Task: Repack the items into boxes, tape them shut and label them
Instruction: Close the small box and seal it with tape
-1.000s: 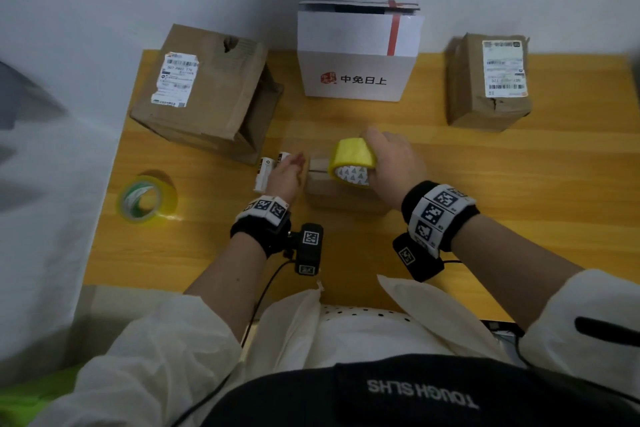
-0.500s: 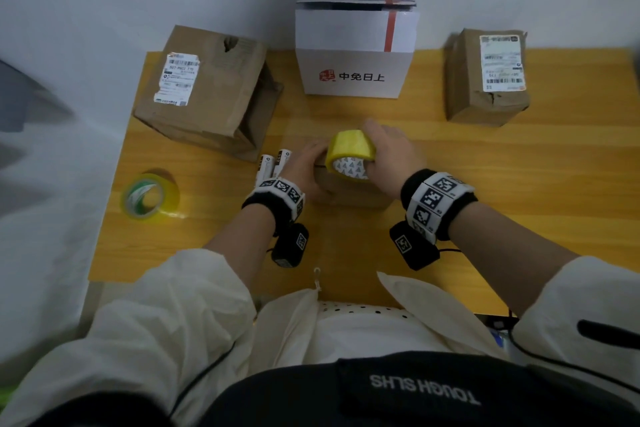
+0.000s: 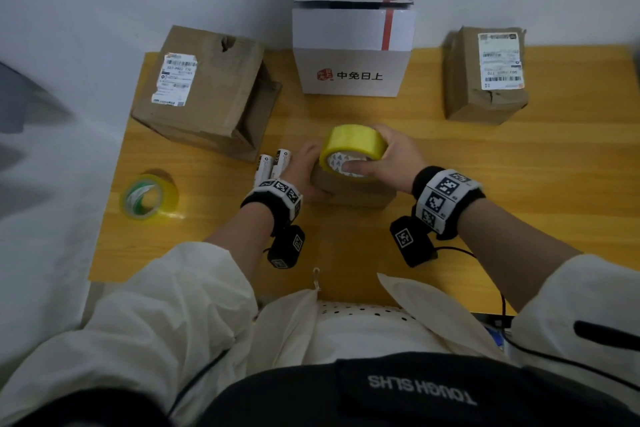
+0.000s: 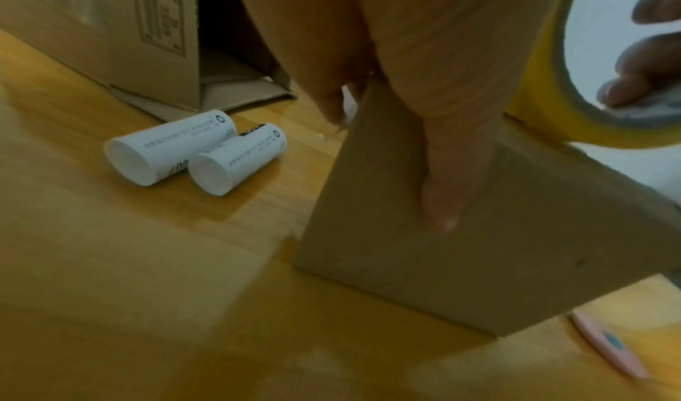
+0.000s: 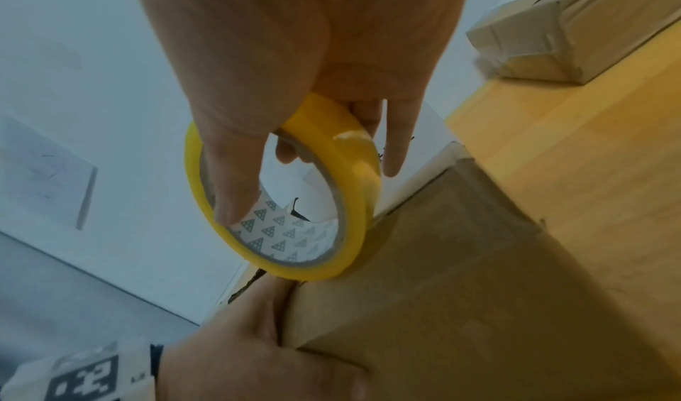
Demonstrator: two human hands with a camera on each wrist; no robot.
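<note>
A small brown cardboard box point(image 3: 360, 192) point(image 4: 479, 250) point(image 5: 460, 290) stands on the wooden table's middle. My left hand point(image 3: 308, 177) point(image 4: 435, 133) grips its left end, thumb on the near face, fingers over the far side. My right hand point(image 3: 391, 163) point(image 5: 305, 86) holds a yellow tape roll point(image 3: 353, 149) point(image 5: 331, 203) point(image 4: 545, 110) upright on the box's top, thumb inside the patterned core. Two white cylinders point(image 3: 272, 166) point(image 4: 195, 153) lie side by side just left of the box.
An open brown box point(image 3: 207, 90) lies on its side at back left, a white printed box point(image 3: 353, 52) at back centre, a labelled brown parcel point(image 3: 485, 76) at back right. A green-cored tape roll point(image 3: 147, 198) rests near the left edge. A pink object point(image 4: 608, 346) lies beside the small box.
My left hand has moved from the top left corner of the small box to grip its left end. The tape roll has stayed on the box's top, tilting slightly.
</note>
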